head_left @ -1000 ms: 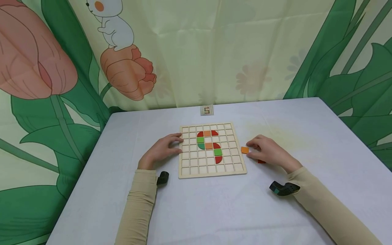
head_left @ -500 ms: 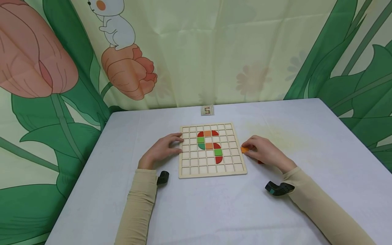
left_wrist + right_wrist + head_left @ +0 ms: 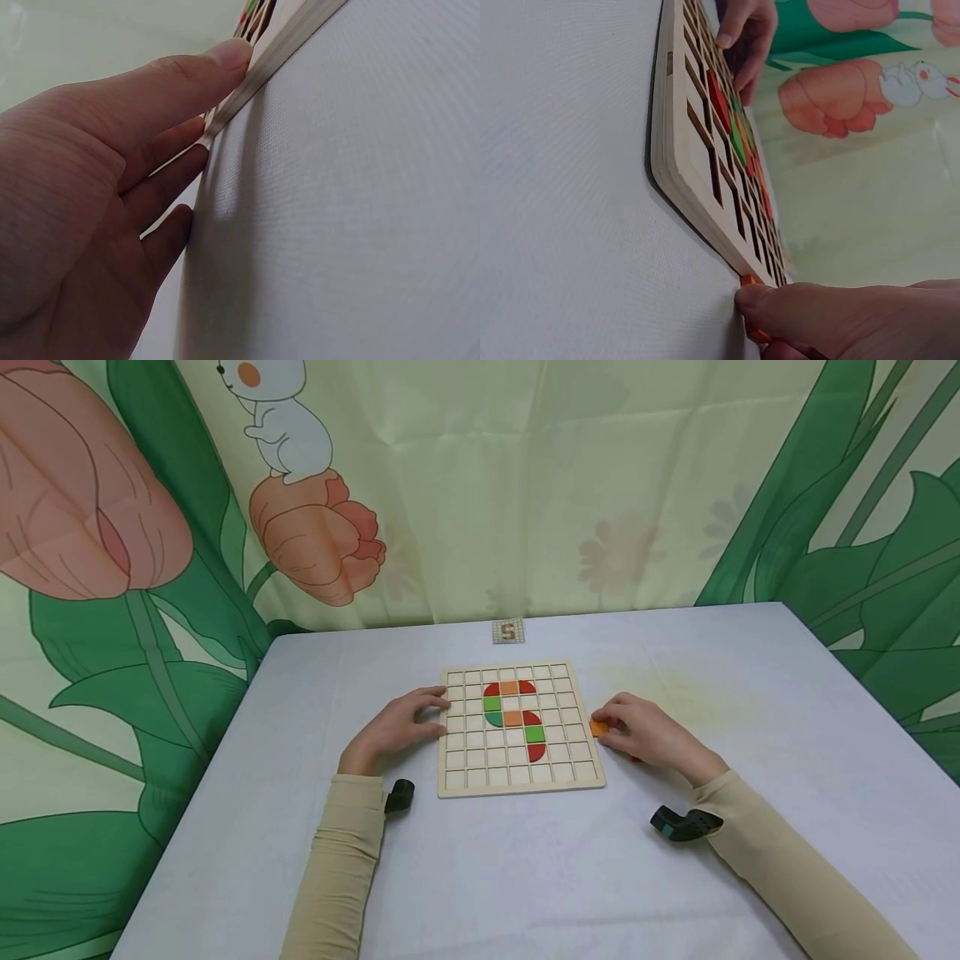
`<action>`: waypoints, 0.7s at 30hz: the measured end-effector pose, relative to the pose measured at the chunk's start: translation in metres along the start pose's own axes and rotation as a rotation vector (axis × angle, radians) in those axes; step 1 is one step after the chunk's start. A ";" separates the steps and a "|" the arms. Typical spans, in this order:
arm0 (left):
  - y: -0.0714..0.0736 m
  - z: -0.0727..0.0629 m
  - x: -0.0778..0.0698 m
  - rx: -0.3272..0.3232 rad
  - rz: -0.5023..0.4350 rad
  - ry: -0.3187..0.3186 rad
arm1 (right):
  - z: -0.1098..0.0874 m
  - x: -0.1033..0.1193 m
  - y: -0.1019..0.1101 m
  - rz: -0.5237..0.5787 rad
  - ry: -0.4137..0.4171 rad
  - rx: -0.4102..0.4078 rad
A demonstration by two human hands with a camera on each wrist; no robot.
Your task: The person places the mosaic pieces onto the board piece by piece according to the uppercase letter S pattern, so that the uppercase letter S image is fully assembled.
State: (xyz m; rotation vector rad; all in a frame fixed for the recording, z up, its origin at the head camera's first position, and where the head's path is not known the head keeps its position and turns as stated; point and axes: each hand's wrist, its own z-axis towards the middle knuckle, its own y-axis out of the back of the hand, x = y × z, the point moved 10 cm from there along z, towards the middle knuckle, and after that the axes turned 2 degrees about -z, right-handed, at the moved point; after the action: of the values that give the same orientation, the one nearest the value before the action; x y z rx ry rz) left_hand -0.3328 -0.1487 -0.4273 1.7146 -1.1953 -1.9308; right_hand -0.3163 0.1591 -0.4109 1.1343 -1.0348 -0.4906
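A wooden grid board [image 3: 522, 792] lies on the table, with red, orange and green tiles forming an S-like shape in its cells. My left hand [image 3: 396, 727] rests at the board's left edge, fingers spread and relaxed. In the left wrist view its thumb [image 3: 229, 56] touches the rim. Beside the board's right edge, my right hand [image 3: 651, 737] pinches an orange square tile [image 3: 597, 727] between thumb and fingers. The right wrist view shows this orange tile [image 3: 756, 331] close against the board's side. A red tile [image 3: 635, 759] peeks out below the right hand, mostly hidden.
A small card [image 3: 507, 631] with a printed grid pattern lies behind the board, near the table's far edge. A patterned curtain [image 3: 480, 493] with flowers and a rabbit hangs behind the white-covered table [image 3: 480, 877].
My right hand has shifted slightly left and its fingers have closed on the orange tile, covering more of the red tile. The left hand and board have stayed put.
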 end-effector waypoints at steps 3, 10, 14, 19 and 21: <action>0.000 0.000 0.000 -0.001 0.007 -0.005 | -0.001 0.003 0.000 -0.013 0.036 -0.002; 0.000 -0.001 -0.001 -0.002 0.004 -0.003 | -0.001 0.006 0.000 -0.036 0.079 -0.001; 0.000 0.000 0.001 0.000 0.006 0.001 | -0.001 0.004 0.001 -0.038 0.048 -0.002; 0.000 -0.001 0.000 0.000 -0.003 0.000 | -0.001 0.004 0.005 -0.021 0.034 -0.036; 0.000 -0.001 0.000 0.001 -0.004 -0.002 | -0.001 0.006 0.008 -0.012 0.039 -0.057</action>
State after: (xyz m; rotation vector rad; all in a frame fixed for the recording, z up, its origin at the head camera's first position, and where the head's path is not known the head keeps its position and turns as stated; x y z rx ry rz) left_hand -0.3323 -0.1488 -0.4276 1.7174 -1.1941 -1.9356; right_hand -0.3140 0.1580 -0.4017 1.0966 -0.9750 -0.5029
